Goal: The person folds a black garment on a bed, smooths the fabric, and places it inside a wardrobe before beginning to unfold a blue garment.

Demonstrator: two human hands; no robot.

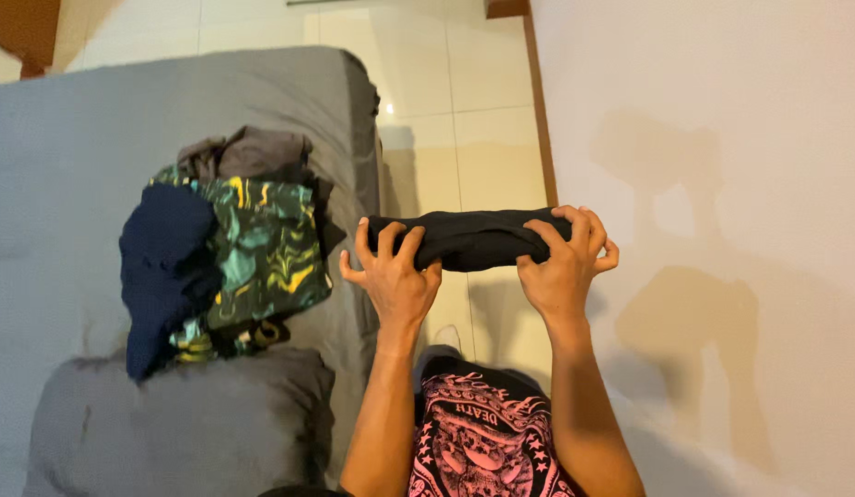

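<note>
Both my hands hold a rolled black garment point(471, 237) level in front of me, above the tiled floor. My left hand point(392, 273) grips its left end with fingers over the top. At the roll's right end, my right hand point(566, 260) is closed around it. To the left, on the grey bed point(69, 138), lies a stack of folded clothes: a dark navy piece point(162, 267), a green and yellow patterned piece point(266, 248) and a grey piece point(262, 152).
A grey pillow point(179, 423) lies at the bed's near end. Pale floor tiles point(464, 83) run between the bed and a cream wall point(722, 138) on the right. My pink and black patterned shorts point(483, 442) show below.
</note>
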